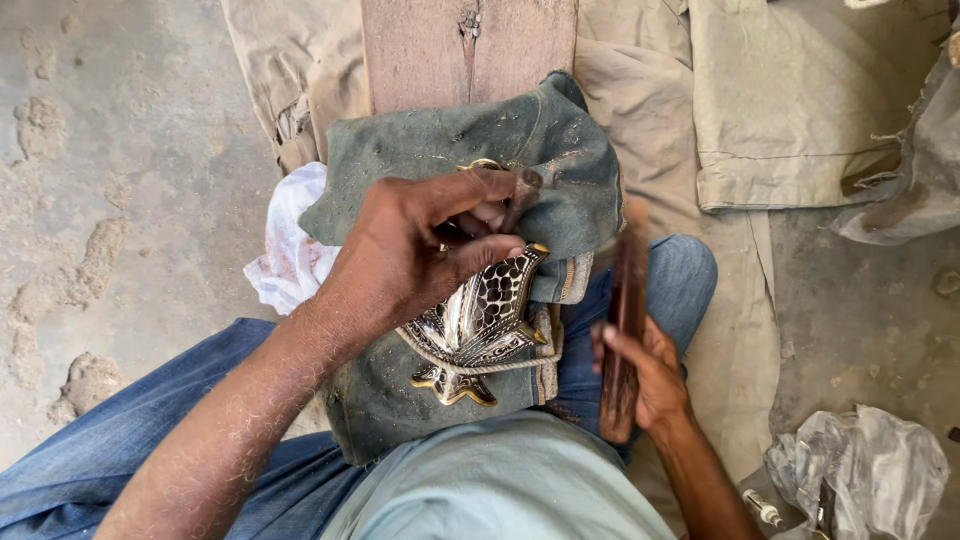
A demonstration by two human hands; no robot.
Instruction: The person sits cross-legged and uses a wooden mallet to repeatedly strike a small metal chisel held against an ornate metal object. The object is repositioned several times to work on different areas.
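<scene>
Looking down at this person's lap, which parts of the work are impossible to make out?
Head view:
- Top of the shiny black-and-brass patterned metal ornament: covered by the left hand.
- Thin dark punch tool: its tip is hidden behind the fingers.
- Dark wooden stick in the right hand: motion-blurred.
- Crumpled clear plastic bag: contents indistinct.

Open concrete floor (120, 150) is left free on the left side. The middle is blocked by the wooden plank (465, 45), the dusty grey cloth (480, 140) and white rag (290, 245). Passage on the right is narrowed by crumpled plastic (860, 465).
</scene>
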